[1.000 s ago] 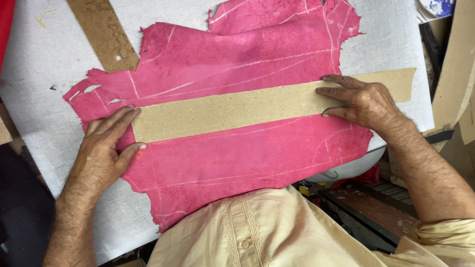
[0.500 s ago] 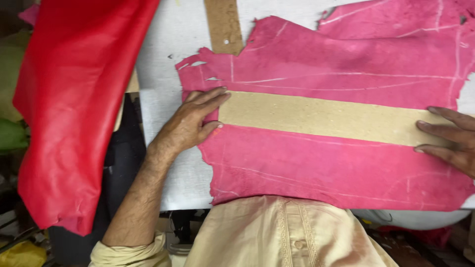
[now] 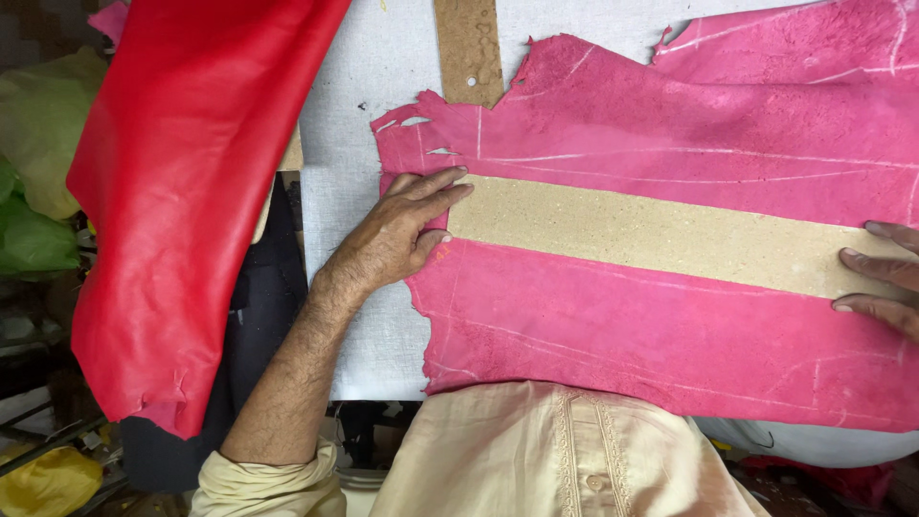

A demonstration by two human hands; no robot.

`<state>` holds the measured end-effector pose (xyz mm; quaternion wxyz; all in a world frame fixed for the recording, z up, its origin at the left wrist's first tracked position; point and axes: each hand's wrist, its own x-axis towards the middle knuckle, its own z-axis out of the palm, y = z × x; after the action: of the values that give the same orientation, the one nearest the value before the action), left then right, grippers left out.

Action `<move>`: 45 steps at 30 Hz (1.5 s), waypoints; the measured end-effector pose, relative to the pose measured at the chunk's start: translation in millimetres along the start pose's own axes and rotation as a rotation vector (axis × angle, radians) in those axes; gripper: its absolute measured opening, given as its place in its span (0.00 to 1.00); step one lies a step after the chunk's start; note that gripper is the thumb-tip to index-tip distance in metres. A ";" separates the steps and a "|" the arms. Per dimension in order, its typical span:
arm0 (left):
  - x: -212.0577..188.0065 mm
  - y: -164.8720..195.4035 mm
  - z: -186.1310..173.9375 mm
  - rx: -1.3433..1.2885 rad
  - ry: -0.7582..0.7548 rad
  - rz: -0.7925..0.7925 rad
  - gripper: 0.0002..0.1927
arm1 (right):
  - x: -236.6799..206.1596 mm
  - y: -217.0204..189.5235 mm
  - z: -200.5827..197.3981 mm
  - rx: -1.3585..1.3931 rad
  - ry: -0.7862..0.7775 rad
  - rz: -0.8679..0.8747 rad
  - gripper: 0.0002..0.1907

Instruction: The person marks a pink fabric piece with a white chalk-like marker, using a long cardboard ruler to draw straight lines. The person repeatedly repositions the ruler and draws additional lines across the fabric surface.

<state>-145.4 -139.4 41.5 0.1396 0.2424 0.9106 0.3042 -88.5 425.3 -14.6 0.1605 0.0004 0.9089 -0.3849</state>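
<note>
Grey felt-like table top [image 3: 354,287] lies under everything, with 1 pink suede hide [image 3: 670,325] spread flat across it and reaching to the near edge by my cream shirt. Across the hide lies 1 long tan board strip [image 3: 651,230], its long axis running left to right and dipping slightly toward the right. It is flat and speckled, with straight parallel edges. My left hand [image 3: 392,239] lies open and flat, fingers stretched out and pressing on the strip's left end and the hide beside it; it grips nothing. My right hand [image 3: 885,278] shows only 3 fingertips at the picture's right edge, laid flat on the strip's right end. The hide has ragged edges, small tears at its upper left corner and several pale chalk lines. 1 second tan strip [image 3: 467,48] with punched holes runs away from me above the hide. 1 glossy red leather sheet [image 3: 182,191] hangs over the table's left side.
</note>
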 end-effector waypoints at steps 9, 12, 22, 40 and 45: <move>0.1 3.8 1.4 0.009 -0.001 -0.038 0.38 | -1.8 14.2 8.5 0.028 0.025 -0.267 0.23; -0.8 4.6 0.2 0.006 0.014 -0.030 0.37 | -8.9 9.5 7.5 -0.090 0.053 -0.076 0.20; 6.1 -2.9 -0.9 -0.005 0.066 -0.018 0.28 | -10.5 -161.3 55.4 -0.121 -0.208 -0.368 0.25; 7.0 -13.2 -4.0 -0.020 0.089 0.022 0.26 | 49.2 -274.0 228.9 0.425 -0.006 -0.396 0.11; 7.7 -16.9 -3.0 -0.039 0.097 0.038 0.26 | 49.6 -261.0 224.5 0.749 -0.161 -0.318 0.12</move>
<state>-159.1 -148.6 32.5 0.0942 0.2420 0.9054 0.3359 -102.6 78.5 7.1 0.1584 -0.1119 0.6792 -0.7079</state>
